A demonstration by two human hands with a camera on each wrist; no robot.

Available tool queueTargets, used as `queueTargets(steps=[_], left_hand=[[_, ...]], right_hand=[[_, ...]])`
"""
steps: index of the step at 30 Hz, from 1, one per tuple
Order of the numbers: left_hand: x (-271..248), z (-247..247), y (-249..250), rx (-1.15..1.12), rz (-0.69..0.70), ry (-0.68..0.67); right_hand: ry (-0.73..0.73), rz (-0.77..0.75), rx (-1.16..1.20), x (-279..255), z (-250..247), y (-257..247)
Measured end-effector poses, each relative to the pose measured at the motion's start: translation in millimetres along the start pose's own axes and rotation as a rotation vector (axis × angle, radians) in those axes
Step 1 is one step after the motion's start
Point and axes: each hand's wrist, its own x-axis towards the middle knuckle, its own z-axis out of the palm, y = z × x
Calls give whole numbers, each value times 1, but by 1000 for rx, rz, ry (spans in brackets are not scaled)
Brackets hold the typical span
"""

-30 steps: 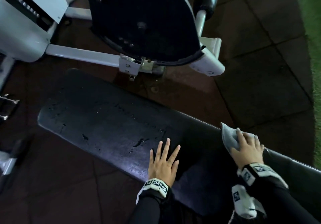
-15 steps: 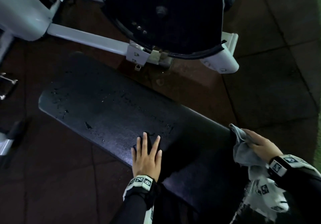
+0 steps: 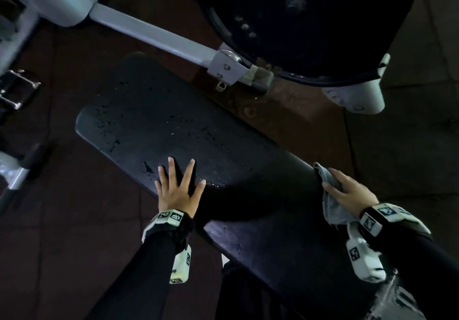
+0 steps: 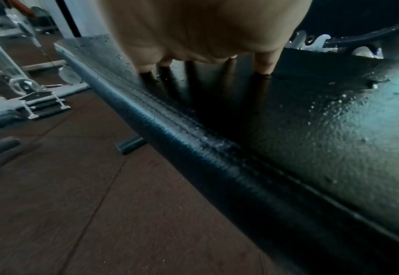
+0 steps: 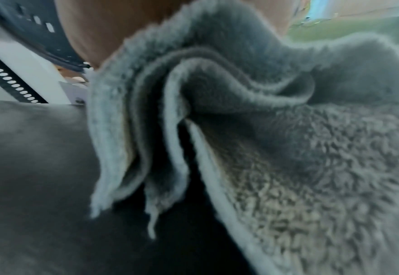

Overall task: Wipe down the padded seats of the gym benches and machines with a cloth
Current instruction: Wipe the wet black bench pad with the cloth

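On the near edge of the padded bench [image 3: 173, 131], the left hand [image 3: 177, 188] is pressing flat with fingers spread, bracing. The right hand [image 3: 352, 193] is clutching the grey cloth [image 3: 332, 208] at the bench's far edge, to the right. Sweeping leftward in overlapping passes with a flattened cloth would likely work best, since droplets are beading across the vinyl. Behind, a white machine frame [image 3: 154, 36] is standing on dark rubber floor tiles [image 3: 74, 257].

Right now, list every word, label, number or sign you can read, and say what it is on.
No readable text anywhere.
Left wrist band: black-and-white square code patterns, not letters or numbers.
Right wrist band: the same code squares, nothing legible.
White machine frame and black bench pad: no label visible.
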Motion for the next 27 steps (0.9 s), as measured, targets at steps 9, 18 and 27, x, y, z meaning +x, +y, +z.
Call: queueTargets(steps=[9, 18, 27], left_hand=[[4, 6, 0, 37, -2, -49], [4, 8, -2, 0, -11, -61], [5, 4, -2, 15, -15, -110]], right_hand=[[78, -238, -58, 43, 14, -93], [144, -701, -482, 8, 84, -158], [112, -687, -693, -28, 81, -43]])
